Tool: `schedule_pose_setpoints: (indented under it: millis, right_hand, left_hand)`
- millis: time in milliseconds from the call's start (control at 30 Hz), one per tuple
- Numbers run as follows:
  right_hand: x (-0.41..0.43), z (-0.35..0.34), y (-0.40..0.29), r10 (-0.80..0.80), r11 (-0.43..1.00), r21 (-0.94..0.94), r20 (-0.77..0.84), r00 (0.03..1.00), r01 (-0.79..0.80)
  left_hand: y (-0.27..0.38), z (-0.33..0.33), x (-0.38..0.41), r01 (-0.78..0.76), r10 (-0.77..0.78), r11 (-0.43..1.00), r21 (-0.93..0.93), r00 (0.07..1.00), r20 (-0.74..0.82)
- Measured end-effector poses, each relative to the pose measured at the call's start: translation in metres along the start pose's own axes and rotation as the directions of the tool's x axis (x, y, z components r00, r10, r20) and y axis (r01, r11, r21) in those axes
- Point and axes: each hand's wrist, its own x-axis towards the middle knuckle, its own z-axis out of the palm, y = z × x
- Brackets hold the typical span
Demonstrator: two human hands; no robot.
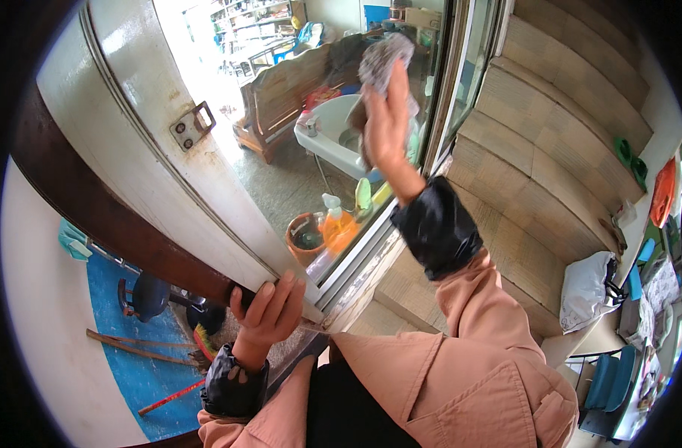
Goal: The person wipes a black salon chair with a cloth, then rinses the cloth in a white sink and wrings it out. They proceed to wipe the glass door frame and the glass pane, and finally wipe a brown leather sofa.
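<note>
My right hand (pixel 388 123) is raised with its fingers extended and holds a fluffy grey cloth (pixel 386 59) up at the window glass (pixel 262 185). Motion blurs the fingers a little. Lower down, my left hand (pixel 271 311) curls its fingers over the edge of the white door frame (pixel 218 224), where it meets a dark brown wooden strip (pixel 122 218). A metal latch plate (pixel 192 126) is fixed on the white frame. Through the glass I see a white washbasin (pixel 318 131), an orange pump bottle (pixel 339 229) and a brown pot (pixel 305 235).
Tiled stairs (pixel 520 185) climb on the right, with a white plastic bag (pixel 587 291) and green slippers (pixel 631 159) beside them. At lower left, a broom (pixel 204 341) and wooden sticks (pixel 145 347) lie near a blue wall panel (pixel 122 313). A wooden bench (pixel 285 84) stands behind the glass.
</note>
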Motion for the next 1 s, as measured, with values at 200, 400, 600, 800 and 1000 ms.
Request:
schedule_pose_setpoints:
  millis: [200, 400, 600, 800, 1000]
  right_hand:
    - [-0.101, 0.014, -0.098, -0.044, 0.998, -0.02, 0.301, 0.953, 0.052]
    - [-0.076, 0.003, -0.08, -0.22, 0.966, -0.031, 0.427, 0.877, 0.257]
    - [0.028, 0.007, -0.009, -0.098, 0.995, -0.029, 0.053, 0.994, 0.099]
    - [0.023, 0.022, -0.032, 0.053, 0.992, -0.122, 0.06, 0.997, -0.045]
    - [-0.052, 0.018, -0.108, -0.34, 0.919, -0.03, 0.45, 0.826, 0.394]
  left_hand:
    - [-0.002, -0.002, 0.0, 0.004, -0.004, 1.0, 0.007, 1.0, 0.005]
    - [-0.002, 0.0, -0.001, 0.0, 0.0, 1.0, 0.013, 1.0, 0.007]
    - [0.001, -0.001, 0.001, 0.008, -0.008, 1.0, 0.012, 1.0, -0.001]
    - [0.002, 0.003, -0.001, 0.018, -0.019, 1.0, 0.024, 0.999, 0.027]
    - [0.001, 0.004, 0.002, -0.005, 0.005, 1.0, -0.012, 1.0, 0.029]
